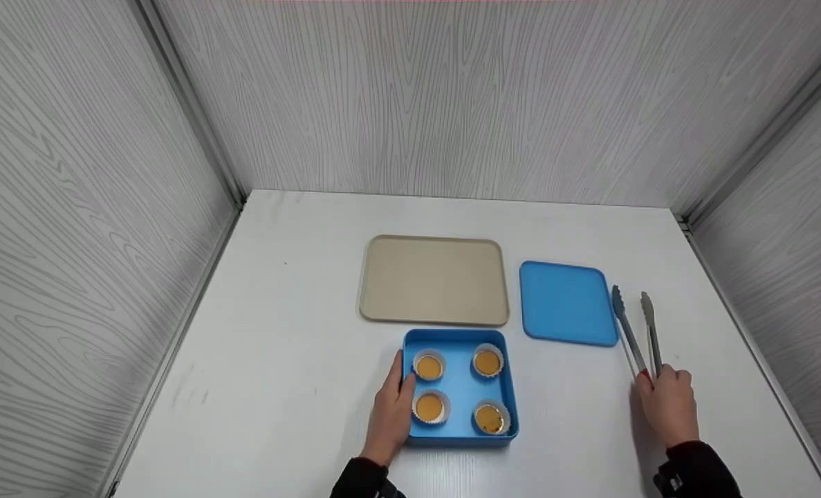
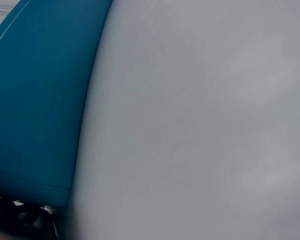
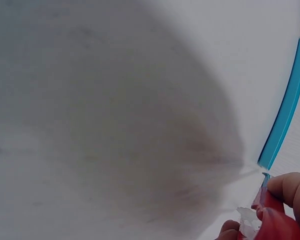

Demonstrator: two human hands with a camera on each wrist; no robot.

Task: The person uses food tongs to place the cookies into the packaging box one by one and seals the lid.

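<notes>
My left hand (image 1: 391, 415) grips the left wall of a blue rectangular box (image 1: 460, 387), its thumb by the rim. In the left wrist view, the box's side (image 2: 40, 100) fills the left edge. Inside the box stand several white paper cups, each with a round golden-yellow cake-like piece (image 1: 429, 368) in it. At the right, my right hand (image 1: 669, 408) holds metal tongs (image 1: 633, 339) by the handle end, their arms spread apart and the tips pointing away from me. Red handle parts (image 3: 277, 227) show between the fingers in the right wrist view.
Behind the box lies a beige rectangular tray (image 1: 434, 280). A flat blue lid-like tray (image 1: 568, 303) lies to its right, close to the tongs' tips. Everything sits on a white table (image 1: 279, 360), with wood-grain panels (image 1: 451, 97) at the back and both sides.
</notes>
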